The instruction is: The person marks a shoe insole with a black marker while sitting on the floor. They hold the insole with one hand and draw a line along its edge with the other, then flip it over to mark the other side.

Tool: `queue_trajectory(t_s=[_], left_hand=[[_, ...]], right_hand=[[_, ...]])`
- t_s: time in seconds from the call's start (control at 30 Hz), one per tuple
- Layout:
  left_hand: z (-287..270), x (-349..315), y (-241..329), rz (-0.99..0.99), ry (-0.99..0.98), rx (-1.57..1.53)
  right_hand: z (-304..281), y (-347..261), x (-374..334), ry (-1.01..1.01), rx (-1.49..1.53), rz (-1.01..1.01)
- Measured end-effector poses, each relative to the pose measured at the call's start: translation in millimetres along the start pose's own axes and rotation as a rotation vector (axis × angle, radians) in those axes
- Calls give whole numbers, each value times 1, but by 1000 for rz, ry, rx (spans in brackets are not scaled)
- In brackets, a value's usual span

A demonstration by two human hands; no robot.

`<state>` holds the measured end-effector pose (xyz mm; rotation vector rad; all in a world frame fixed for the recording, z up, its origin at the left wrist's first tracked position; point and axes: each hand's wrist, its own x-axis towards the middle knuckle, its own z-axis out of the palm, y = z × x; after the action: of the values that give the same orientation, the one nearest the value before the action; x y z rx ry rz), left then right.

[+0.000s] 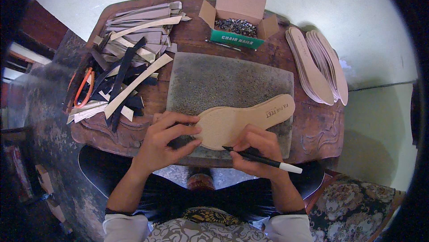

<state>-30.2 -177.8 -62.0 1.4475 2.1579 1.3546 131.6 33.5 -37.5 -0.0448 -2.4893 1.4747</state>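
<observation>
A tan shoe insole (223, 123) lies slantwise on a grey rough-surfaced slab (232, 79), its wide toe end to the left and its printed heel to the upper right. A second layer seems to show along its edge. At the toe end, my left hand (167, 137) grips the rim with its fingertips. My right hand (258, 149) holds a black marker pen (268, 161) with a white back end. Its dark tip touches or nearly touches the insole's near edge. The right palm side hides part of the insole's middle.
Strips of tan, grey and black material (143, 36) pile up on the wooden table's (192, 32) left side, with orange-handled scissors or pliers (83, 88) among them. Behind the slab stands an open green box of nails (237, 36). Stacked insoles (308, 68) lie at the right edge.
</observation>
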Motion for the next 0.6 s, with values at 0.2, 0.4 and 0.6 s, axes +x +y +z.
queue_trajectory(t_s=[0.2, 0.4, 0.6], left_hand=[[0, 0, 0, 17, 11, -4], [-1, 0, 0, 5, 3, 0], [0, 0, -1, 16, 5, 6]], right_hand=[[0, -2, -1, -12, 5, 35], [1, 0, -1, -9, -2, 27], [1, 2, -2, -13, -8, 31]])
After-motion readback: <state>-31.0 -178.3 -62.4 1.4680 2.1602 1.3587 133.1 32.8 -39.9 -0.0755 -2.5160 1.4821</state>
